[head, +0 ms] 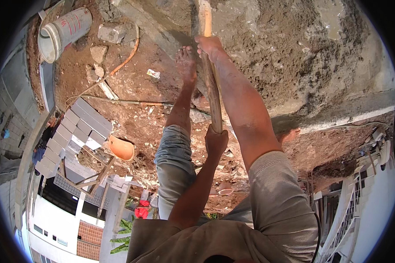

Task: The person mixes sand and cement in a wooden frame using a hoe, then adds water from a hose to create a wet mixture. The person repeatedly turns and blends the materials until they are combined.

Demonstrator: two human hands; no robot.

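Note:
A long wooden tool handle [212,88] runs from the top edge down towards my body; its far end is out of view. Near the top, my right hand [210,47] grips it with the arm stretched forward. Closer to my body, my left hand [216,141] is closed around its near end. Wet grey concrete or mortar [273,62] with a rough, lumpy surface lies ahead and to the right. My bare foot [186,65] stands beside the handle, at the edge of a mortar-smeared strip [154,31].
A dirty plastic bucket [70,28] lies on its side at upper left. A hose [128,101] crosses the reddish soil. Stacked grey blocks [64,131] and an orange rounded container [121,148] are at left. A concrete edge [342,120] runs along the right.

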